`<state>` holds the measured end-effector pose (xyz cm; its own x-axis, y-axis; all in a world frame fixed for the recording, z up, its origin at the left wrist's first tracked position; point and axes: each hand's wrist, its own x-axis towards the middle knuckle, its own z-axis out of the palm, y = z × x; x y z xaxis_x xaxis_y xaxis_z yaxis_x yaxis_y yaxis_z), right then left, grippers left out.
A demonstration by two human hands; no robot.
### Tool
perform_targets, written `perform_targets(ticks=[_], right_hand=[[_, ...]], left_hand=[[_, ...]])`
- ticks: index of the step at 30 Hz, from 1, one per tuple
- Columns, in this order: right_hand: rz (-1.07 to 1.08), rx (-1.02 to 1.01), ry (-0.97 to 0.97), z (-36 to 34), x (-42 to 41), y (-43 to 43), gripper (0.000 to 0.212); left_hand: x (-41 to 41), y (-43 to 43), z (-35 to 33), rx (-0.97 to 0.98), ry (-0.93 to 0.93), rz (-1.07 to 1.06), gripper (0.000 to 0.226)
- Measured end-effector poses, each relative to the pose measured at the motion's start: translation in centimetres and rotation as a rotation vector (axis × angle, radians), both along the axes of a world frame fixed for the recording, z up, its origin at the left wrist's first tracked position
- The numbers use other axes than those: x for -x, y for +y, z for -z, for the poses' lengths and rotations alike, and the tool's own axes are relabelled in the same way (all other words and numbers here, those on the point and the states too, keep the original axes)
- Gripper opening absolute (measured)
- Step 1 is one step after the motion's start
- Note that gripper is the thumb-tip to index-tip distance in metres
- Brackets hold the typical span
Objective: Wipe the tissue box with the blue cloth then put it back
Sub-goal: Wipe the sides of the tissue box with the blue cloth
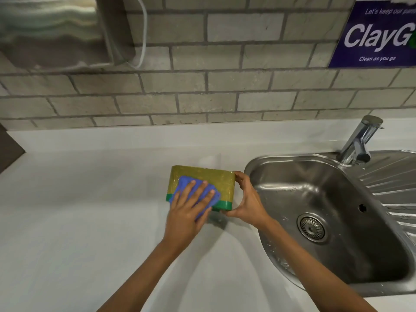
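Tissue box (216, 179): on the counter (90, 199), just left of the sink (265, 163).
Cloth (198, 194): on the box's upward face, under the left hand (188, 212).
Right hand (247, 201): at the box's right end, touching it, between box and sink.
Tap (360, 143): behind the sink, right of the box.
Drain (311, 227): in the sink bowl.
Wall (202, 91): behind the counter.
Poster (378, 34): on the wall, upper right.
Dispenser (51, 32): on the wall, upper left.
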<state>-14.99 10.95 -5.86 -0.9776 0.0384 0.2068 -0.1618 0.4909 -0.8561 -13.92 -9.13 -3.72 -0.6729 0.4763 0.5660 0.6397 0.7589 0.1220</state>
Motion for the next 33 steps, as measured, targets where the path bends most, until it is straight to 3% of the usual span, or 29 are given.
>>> perform_targets(ticks=[4,9,12,20,25,28,33], right_hand=[[-0.008,0.001,-0.003,0.1,0.1,-0.3,0.102],[-0.001,0.034,-0.012,0.1,0.0,0.0,0.098],[-0.017,0.015,-0.008,0.1,0.1,0.2,0.100],[-0.020,-0.004,-0.009,0.1,0.2,0.2,0.101],[-0.038,0.031,-0.030,-0.1,0.0,0.2,0.105],[-0.042,0.030,-0.037,-0.3,-0.2,0.3,0.105],[-0.029,0.009,-0.034,-0.2,0.0,0.4,0.105]], left_hand=[[1.6,1.6,-2.3,-0.170,-0.121,-0.171,0.034],[0.5,4.5,-1.6,0.041,-0.003,0.068,0.038],[0.2,2.2,-0.5,0.091,0.051,0.072,0.040],[0.4,-0.7,-0.2,-0.212,-0.031,-0.141,0.038],[-1.2,3.5,-0.1,0.042,0.063,0.092,0.038],[-0.8,3.7,-0.4,0.174,0.125,0.109,0.041],[0.5,-0.6,0.5,-0.066,0.016,0.031,0.038]])
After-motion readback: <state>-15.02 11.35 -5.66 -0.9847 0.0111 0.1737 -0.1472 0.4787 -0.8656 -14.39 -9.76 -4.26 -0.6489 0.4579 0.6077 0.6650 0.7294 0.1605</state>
